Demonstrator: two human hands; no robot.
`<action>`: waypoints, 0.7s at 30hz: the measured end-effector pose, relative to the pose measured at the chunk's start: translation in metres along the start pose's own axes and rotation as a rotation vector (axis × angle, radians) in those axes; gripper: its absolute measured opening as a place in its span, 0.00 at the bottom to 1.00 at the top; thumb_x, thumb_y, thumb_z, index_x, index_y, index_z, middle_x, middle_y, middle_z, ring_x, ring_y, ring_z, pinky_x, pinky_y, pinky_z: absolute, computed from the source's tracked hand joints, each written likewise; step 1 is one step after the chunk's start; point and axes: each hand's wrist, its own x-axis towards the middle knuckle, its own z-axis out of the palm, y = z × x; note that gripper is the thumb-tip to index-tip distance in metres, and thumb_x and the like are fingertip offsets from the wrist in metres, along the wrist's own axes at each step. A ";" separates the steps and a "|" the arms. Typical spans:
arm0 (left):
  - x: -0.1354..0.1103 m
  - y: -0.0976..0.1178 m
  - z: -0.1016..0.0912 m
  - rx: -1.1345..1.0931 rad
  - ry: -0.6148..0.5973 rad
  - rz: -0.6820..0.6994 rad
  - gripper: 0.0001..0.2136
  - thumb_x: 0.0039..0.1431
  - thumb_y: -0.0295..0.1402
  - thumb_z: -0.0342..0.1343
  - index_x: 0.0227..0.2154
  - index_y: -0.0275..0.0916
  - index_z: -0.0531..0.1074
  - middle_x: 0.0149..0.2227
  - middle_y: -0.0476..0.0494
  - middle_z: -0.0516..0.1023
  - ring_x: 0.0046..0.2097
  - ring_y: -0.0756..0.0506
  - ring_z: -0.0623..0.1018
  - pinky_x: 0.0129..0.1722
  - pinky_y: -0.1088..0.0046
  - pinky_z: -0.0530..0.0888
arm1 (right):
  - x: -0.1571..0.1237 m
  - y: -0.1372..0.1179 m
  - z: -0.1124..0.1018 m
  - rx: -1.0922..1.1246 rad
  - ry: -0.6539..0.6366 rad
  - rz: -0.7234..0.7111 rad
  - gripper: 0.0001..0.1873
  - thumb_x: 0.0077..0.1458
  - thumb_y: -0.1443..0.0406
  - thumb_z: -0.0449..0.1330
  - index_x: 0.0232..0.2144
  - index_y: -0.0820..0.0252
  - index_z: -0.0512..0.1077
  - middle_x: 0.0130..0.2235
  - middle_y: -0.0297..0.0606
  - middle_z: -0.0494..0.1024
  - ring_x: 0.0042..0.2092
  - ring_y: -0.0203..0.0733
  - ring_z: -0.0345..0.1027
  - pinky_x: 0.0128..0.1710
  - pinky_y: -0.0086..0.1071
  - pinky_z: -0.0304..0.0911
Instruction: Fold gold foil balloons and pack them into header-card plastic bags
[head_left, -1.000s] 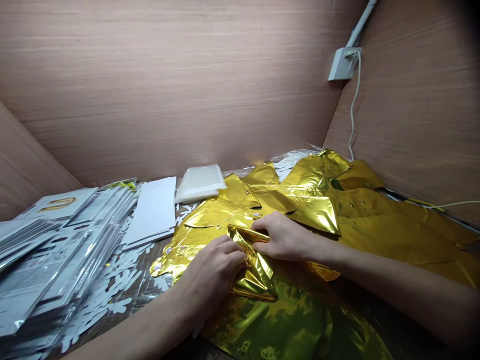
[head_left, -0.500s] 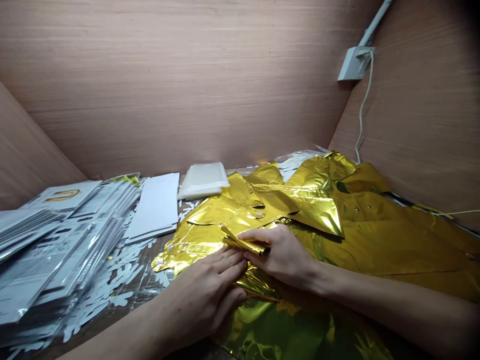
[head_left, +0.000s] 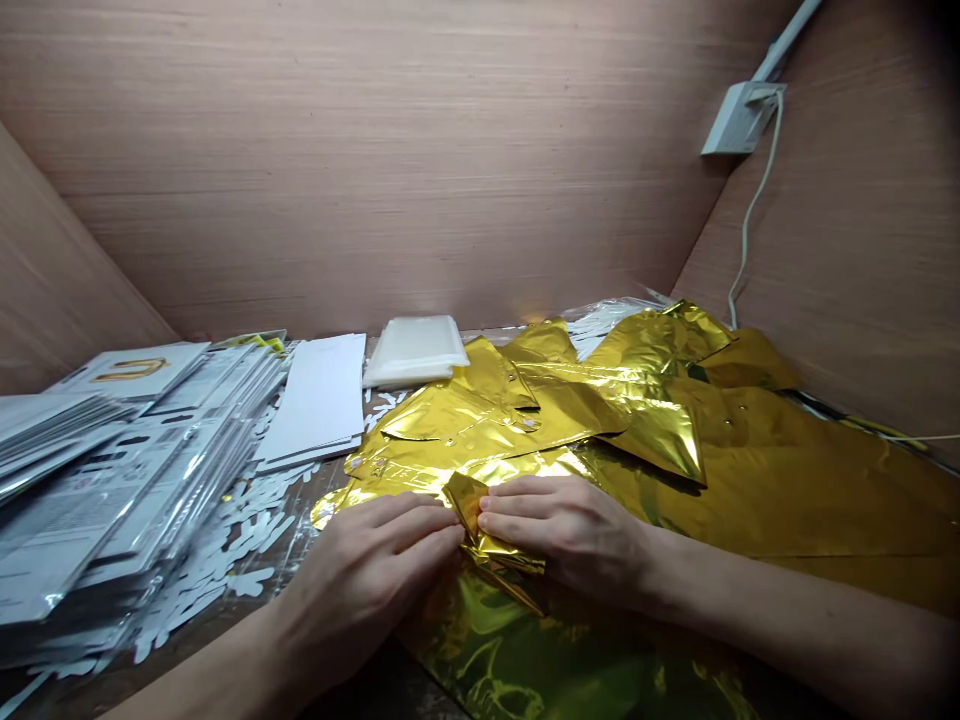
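Packing wkshop, gold foil balloons [head_left: 750,480]

The left hand [head_left: 360,575] and right hand [head_left: 570,530] press a folded tab of gold foil [head_left: 501,560] between their facing fingertips, the tab resting on the gold foil balloons [head_left: 780,480] that spread beyond the right fingers. Past the left fingers lie a stack of packaged white cards [head_left: 127,480] and loose white card sheets [head_left: 315,400], with clear plastic bags [head_left: 412,352] farther ahead.
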 end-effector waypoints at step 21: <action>0.000 0.003 0.005 0.047 -0.397 0.006 0.19 0.69 0.21 0.45 0.59 0.31 0.70 0.62 0.32 0.73 0.61 0.40 0.77 0.64 0.62 0.71 | 0.008 -0.013 -0.048 0.065 -0.398 -0.022 0.21 0.60 0.75 0.52 0.50 0.63 0.78 0.51 0.42 0.82 0.57 0.42 0.74 0.68 0.34 0.60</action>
